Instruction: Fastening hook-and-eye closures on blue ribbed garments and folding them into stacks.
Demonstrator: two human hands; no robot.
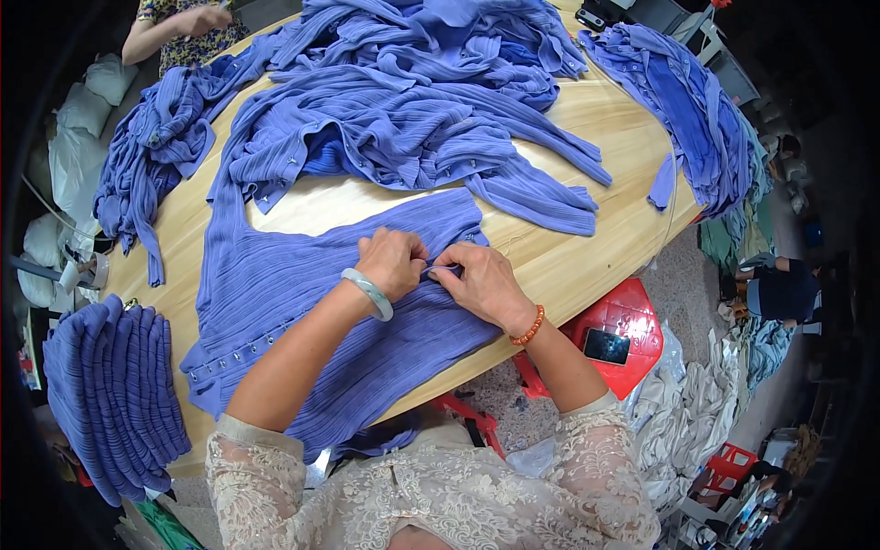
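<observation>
A blue-violet ribbed cardigan (284,266) lies spread on the wooden table in front of me, with a row of small buttons or snaps (240,356) along its left band. Over its right part, my left hand (392,263) is closed, its fingertips pinching the fabric near the edge. Close beside it, my right hand (486,282) pinches the same cardigan between thumb and forefinger. The fingertips of both hands almost meet. Whatever small detail lies between them is hidden.
A heap of similar garments (394,101) covers the table's far side, with more hanging over its right edge (687,110). Folded garments (115,394) are stacked at the left. A red stool (632,316) bearing a phone (607,346) stands right. Another person's arm (179,26) shows far left.
</observation>
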